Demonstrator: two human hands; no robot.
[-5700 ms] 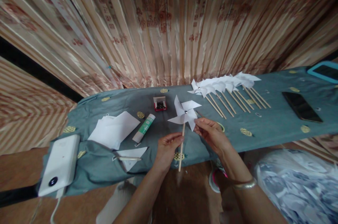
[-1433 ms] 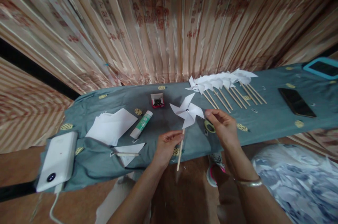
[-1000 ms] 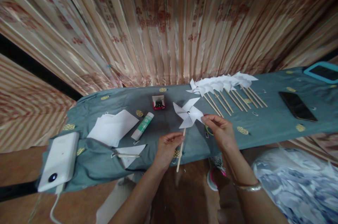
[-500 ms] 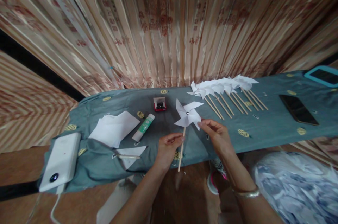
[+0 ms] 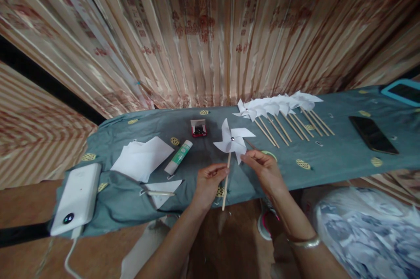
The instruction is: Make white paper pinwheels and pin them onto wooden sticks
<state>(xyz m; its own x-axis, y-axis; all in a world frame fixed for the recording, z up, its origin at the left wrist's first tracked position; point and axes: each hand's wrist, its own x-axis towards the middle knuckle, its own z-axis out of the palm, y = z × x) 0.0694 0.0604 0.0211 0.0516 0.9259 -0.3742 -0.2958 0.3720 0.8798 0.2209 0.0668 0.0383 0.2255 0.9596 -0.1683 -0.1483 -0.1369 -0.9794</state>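
Note:
My left hand (image 5: 211, 182) is closed in a pinch around the wooden stick of a white paper pinwheel (image 5: 233, 139), just below its blades. The pinwheel stands nearly upright over the front part of the table, with a round silver pin at its centre. At its lower right blade, the thumb and fingertips of my right hand (image 5: 262, 167) are pinched on the paper tip. Behind the right hand a yellow-green curved edge (image 5: 269, 155) shows in part, perhaps a scissors handle. A row of overlapping finished pinwheels (image 5: 278, 106) lies further back on the right, sticks pointing toward me.
An open red box of pins (image 5: 198, 130) sits behind a glue stick (image 5: 179, 157). White paper sheets (image 5: 141, 160), a pen (image 5: 160, 193) on a paper scrap, and a power bank (image 5: 77, 198) with a cable are left. A phone (image 5: 373, 134) and blue-framed device (image 5: 402, 91) lie right.
The pinwheel's blades have turned a little, and my right hand has shifted left with the lower blade. The yellow-green edge behind that hand has come into view. My left hand keeps its hold.

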